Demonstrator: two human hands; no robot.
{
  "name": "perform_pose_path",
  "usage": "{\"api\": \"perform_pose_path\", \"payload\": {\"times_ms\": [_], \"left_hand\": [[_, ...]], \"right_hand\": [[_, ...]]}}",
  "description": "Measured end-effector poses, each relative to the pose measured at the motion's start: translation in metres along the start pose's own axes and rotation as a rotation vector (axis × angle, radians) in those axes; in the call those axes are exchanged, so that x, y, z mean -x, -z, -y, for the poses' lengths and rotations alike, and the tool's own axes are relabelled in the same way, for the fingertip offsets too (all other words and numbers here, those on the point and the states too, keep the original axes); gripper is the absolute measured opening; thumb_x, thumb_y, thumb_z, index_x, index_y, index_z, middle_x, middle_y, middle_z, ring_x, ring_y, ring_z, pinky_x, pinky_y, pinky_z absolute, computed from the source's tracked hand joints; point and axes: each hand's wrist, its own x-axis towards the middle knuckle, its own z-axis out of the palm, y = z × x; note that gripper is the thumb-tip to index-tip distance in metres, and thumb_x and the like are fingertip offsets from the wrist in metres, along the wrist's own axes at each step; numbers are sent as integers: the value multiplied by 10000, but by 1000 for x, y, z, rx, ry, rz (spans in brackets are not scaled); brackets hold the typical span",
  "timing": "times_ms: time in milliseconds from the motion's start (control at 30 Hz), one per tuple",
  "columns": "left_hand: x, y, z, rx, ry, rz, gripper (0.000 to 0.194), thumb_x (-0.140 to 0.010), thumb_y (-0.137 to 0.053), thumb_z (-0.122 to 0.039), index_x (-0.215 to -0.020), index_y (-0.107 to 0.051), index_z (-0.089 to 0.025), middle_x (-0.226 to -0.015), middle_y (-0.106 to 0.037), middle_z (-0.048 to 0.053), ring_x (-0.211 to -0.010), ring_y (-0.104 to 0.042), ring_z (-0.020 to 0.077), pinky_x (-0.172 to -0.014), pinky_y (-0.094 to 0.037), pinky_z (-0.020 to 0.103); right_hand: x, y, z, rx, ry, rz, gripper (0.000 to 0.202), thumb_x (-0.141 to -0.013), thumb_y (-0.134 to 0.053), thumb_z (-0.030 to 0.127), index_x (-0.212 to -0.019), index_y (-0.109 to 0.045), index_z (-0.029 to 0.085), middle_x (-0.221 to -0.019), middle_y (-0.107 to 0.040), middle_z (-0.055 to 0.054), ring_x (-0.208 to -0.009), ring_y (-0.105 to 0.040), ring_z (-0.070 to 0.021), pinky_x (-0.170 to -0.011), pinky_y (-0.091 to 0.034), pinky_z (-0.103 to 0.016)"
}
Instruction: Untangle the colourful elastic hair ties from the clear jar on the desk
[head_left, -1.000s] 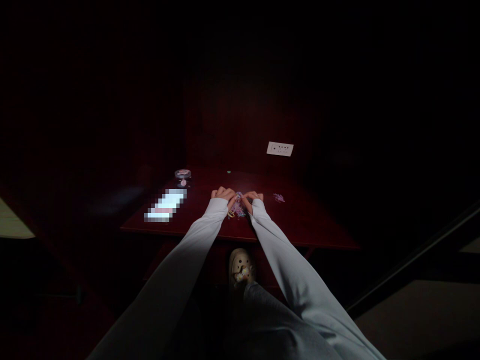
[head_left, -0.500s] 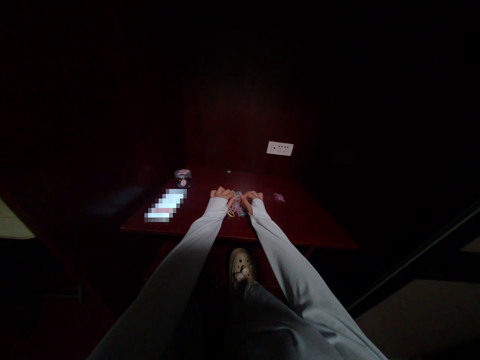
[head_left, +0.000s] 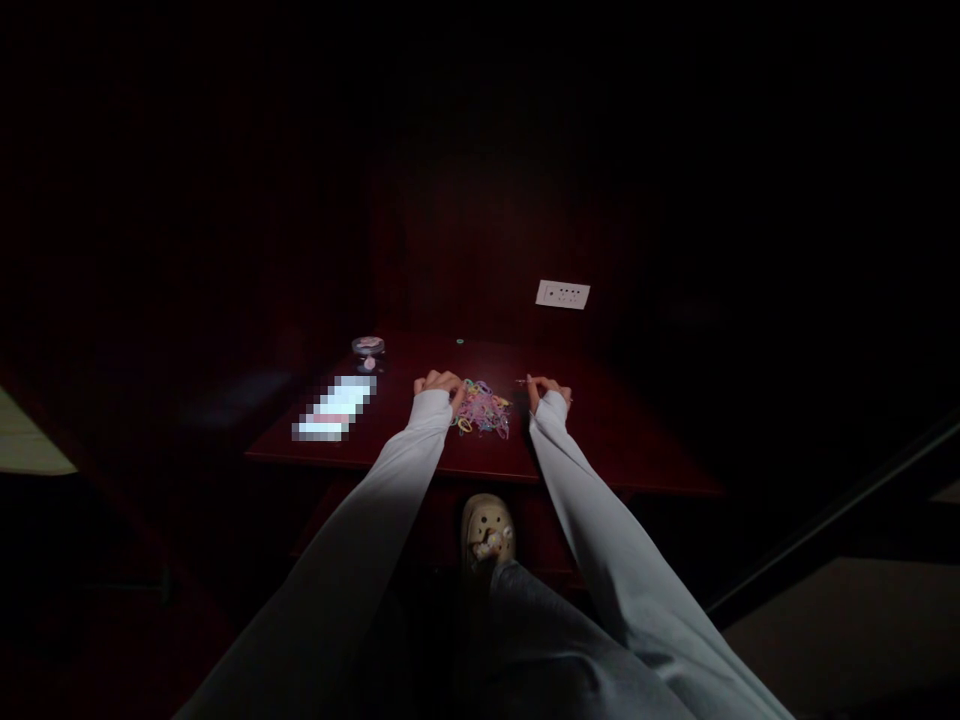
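Note:
A loose heap of small coloured hair ties (head_left: 484,410), mostly pink and purple with some yellow and green, lies on the dark red table (head_left: 420,450). My left hand (head_left: 439,385) is at the heap's left edge, its fingers curled and pressed together; what they hold, if anything, is hidden. To the right of the heap, apart from it, my right hand (head_left: 549,390) has thumb and forefinger pinched. A tiny pale pink hair tie (head_left: 520,381) shows at those fingertips.
A phone-shaped bright, pixelated patch (head_left: 335,408) lies at the table's left. Behind it stands a small clear round container (head_left: 368,350) with a pink label. One green ring (head_left: 460,341) rests near the back. A white wall socket (head_left: 563,294) is above.
My right hand has moved right, away from the heap, uncovering more of it. The small purple cluster on the right is now hidden by that hand. My left hand has shifted slightly left.

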Motion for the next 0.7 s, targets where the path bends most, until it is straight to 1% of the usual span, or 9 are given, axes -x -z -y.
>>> {"api": "perform_pose_path", "payload": {"times_ms": [100, 133, 200, 333, 433, 567, 700], "left_hand": [[0, 0, -1, 0, 32, -8, 233, -1013, -567, -260, -839, -721, -243, -1087, -794, 32, -1067, -602, 253, -949, -376, 429], [0, 1, -1, 1, 44, -10, 233, -1013, -567, -256, -837, -718, -242, -1086, -790, 32, -1071, -602, 253, -952, -375, 429], [0, 2, -1, 2, 64, -11, 233, -1014, -566, -248, -832, -712, -239, -1083, -784, 31, -1073, -602, 252, -958, -375, 430], [0, 2, -1, 17, 82, -15, 229, -1011, -567, -231, -833, -710, -245, -1077, -780, 24, -1073, -604, 251, -965, -386, 436], [0, 2, 0, 29, 103, -15, 238, -1015, -561, -226, -826, -703, -254, -1088, -781, 15, -1072, -606, 250, -967, -391, 440], [-1, 0, 0, 20, 101, -19, 250, -1022, -547, -226, -822, -692, -264, -1084, -781, 10, -1086, -600, 251, -962, -391, 436], [0, 0, -2, -7, 59, 9, 216, -1004, -571, -219, -829, -694, -247, -1087, -774, 19, -1096, -593, 251, -972, -376, 435]], "right_hand": [[-8, 13, -11, 65, -152, -66, 464, -987, -498, 590, -793, -721, 233, -967, -699, -84, -978, -449, -268, -897, -310, -396], [-11, 17, -14, 90, -198, -68, 459, -992, -491, 580, -807, -727, 233, -983, -698, -88, -990, -444, -273, -895, -307, -398], [-15, 26, -20, 141, -243, -64, 448, -996, -489, 563, -818, -734, 232, -1009, -693, -96, -1009, -432, -282, -897, -299, -407], [-22, 40, -28, 238, -249, -94, 431, -990, -503, 536, -821, -747, 223, -1051, -688, -113, -1040, -412, -297, -919, -292, -434], [-29, 48, -33, 325, -296, -104, 408, -996, -511, 513, -857, -759, 220, -1068, -676, -113, -1065, -416, -302, -939, -296, -453], [-37, 55, -41, 393, -312, -47, 372, -981, -550, 498, -869, -766, 217, -1094, -652, -130, -1112, -414, -332, -956, -300, -483], [-39, 56, -45, 430, -293, 7, 361, -975, -577, 481, -835, -762, 204, -1096, -631, -147, -1131, -411, -348, -949, -314, -484]]}}
